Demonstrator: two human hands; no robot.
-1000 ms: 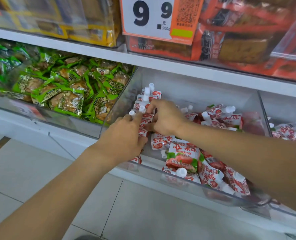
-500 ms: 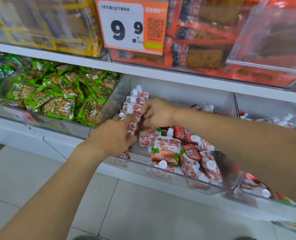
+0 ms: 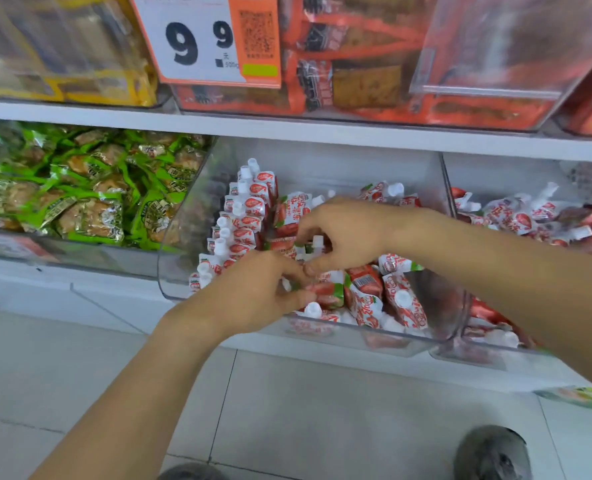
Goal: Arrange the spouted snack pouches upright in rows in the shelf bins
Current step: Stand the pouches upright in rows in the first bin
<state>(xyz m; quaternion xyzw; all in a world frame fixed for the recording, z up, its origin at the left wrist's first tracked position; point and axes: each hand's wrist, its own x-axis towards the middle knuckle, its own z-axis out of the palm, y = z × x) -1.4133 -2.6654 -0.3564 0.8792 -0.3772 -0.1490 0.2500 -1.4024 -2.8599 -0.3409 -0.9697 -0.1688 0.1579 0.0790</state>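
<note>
while the left hand [image 3: 253, 292] fingers pinch a loose strawberry pouch [image 3: 329, 292] in the clear bin [image 3: 322, 341], the right hand [image 3: 343, 237] fingers curl around another pouch's spout [image 3: 317, 242] beside the upright row [image 3: 242, 216].

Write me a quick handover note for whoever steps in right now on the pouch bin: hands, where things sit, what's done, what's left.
Left hand: fingers curled on a loose pouch near the bin's front.
Right hand: pinching at pouches mid-bin; exactly which one is unclear.
Done: one upright row of pouches, caps up, along the left wall of the clear bin.
Left: the loose pile lying flat across the middle and right still needs standing in rows. The neighbouring bin on the right also holds jumbled pouches.
</note>
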